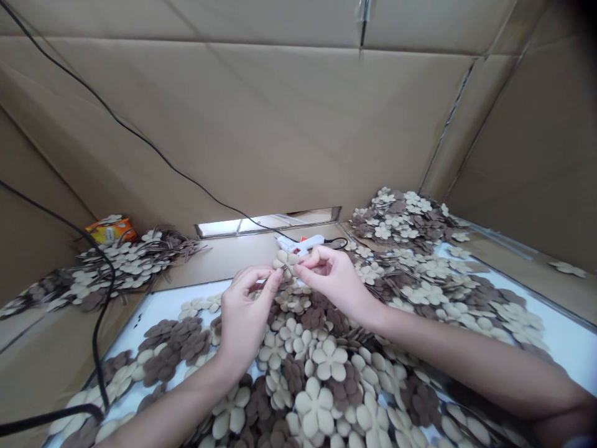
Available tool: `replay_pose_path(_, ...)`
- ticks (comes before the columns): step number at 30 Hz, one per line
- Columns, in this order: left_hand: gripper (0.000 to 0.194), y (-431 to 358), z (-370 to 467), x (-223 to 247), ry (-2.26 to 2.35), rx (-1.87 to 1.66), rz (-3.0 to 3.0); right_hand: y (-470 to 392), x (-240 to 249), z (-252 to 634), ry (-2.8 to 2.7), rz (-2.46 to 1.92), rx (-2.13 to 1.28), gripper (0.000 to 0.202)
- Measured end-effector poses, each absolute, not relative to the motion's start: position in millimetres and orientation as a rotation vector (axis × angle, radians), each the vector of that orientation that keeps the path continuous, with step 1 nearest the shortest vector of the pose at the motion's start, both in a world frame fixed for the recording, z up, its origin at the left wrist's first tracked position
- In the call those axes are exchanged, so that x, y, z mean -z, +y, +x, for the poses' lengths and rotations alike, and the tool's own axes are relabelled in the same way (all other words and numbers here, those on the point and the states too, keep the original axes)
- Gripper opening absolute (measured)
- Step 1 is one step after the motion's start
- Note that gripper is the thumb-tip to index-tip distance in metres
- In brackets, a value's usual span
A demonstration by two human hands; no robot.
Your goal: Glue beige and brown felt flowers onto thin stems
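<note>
Above the far edge of the white worktop (161, 305), the left hand (243, 311) and right hand (334, 275) pinch a cream flower (290, 259) near a glue gun (314, 241) that a straying knuckle could knock.

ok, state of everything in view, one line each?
Beige flower, held between the hands
Left hand, fingertips at the flower's left edge, grip unclear
Right hand, pinching the flower's right edge
Glue gun, set down, on or off unclear
Loose flowers, heaped and overlapping
Orange packet, partly covered by flowers
</note>
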State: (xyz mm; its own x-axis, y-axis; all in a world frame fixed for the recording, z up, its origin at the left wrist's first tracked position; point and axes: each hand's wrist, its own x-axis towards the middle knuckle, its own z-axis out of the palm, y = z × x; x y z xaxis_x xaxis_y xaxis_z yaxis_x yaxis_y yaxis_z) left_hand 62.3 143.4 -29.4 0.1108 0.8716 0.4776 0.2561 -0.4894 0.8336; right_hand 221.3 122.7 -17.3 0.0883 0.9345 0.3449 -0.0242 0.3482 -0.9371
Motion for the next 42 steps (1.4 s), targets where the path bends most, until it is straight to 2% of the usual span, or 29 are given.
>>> replay_pose_path(14, 0.021, 144.4, 63.4, 27.4, 1.081, -1.335, 1.810, 125.3, 19.9, 223.4, -1.291, -0.973, -0.964, 0.017)
replay_pose_path(19, 0.021, 145.5, 65.1, 28.5, 1.094, -1.320, 1.807, 127.2, 19.1, 225.5, -1.348, -0.979, -0.990, 0.037)
replay_pose_path(24, 0.020, 143.8, 63.8, 28.4, 1.114, -1.325, 1.829, 124.0, 13.3, 224.1, -1.427, -0.980, -0.953, 0.027)
replay_pose_path(31, 0.020, 144.7, 64.5, 28.1, 1.120, -1.319, 1.857, 121.3, 12.3, 222.9, -1.448, -1.056, -0.910, 0.032)
replay_pose_path(42, 0.018, 140.3, 64.5, 28.1, 1.131, -1.310, 1.844, 122.3, 15.9, 221.6, -1.372, -1.050, -0.964, 0.028)
